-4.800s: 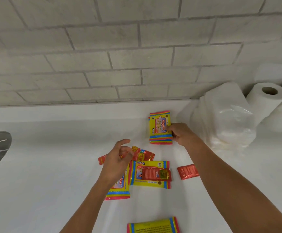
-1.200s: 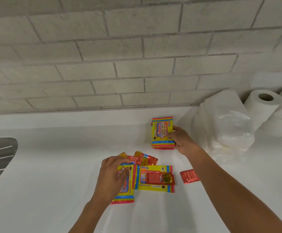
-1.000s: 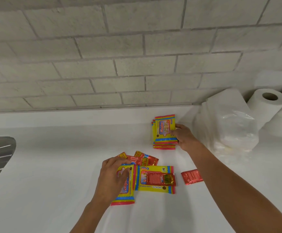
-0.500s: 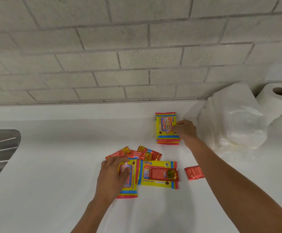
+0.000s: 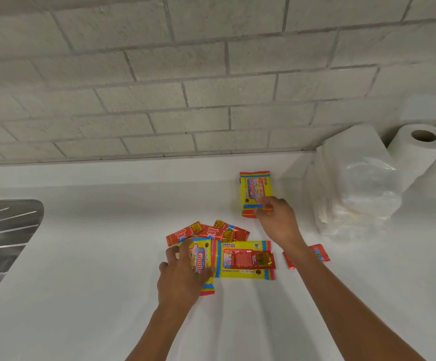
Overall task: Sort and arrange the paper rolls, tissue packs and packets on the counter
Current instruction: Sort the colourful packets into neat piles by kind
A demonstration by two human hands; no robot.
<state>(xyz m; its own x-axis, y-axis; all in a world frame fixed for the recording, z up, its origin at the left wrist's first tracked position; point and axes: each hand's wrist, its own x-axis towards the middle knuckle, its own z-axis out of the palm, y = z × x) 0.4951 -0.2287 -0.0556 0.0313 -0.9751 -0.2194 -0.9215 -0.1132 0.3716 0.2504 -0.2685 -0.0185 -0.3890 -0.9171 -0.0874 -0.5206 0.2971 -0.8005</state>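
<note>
White tabletop (image 5: 86, 256) under a grey brick wall (image 5: 159, 87), with a metal sink (image 5: 1, 235) at the left edge. Paper rolls (image 5: 417, 155) standing far right by the wall, a clear bag of white tissue packs (image 5: 360, 188) just beside them.

Right hand (image 5: 276, 220) up by the neat pile of yellow wipe packs (image 5: 254, 191), fingers (image 5: 263, 204) curled and pinching its near end. Pile lying with its long side pointing away toward the wall.

Left hand (image 5: 183, 274) lower down, resting flat on another yellow wipe pack (image 5: 202, 261), fingers only a little bent and pressing, not wrapped round it. Long side of that pack also pointing away. A third yellow pack (image 5: 245, 259) touching it on the right, lying sideways, with a small red packet (image 5: 253, 259) on top. More red packets (image 5: 209, 231) just behind, one lone red packet (image 5: 321, 254) past the right arm.

Next move probably: carry the pack under the left hand up and to the right, onto the pile. Left hand nearer, already on it. No turning needed.
</note>
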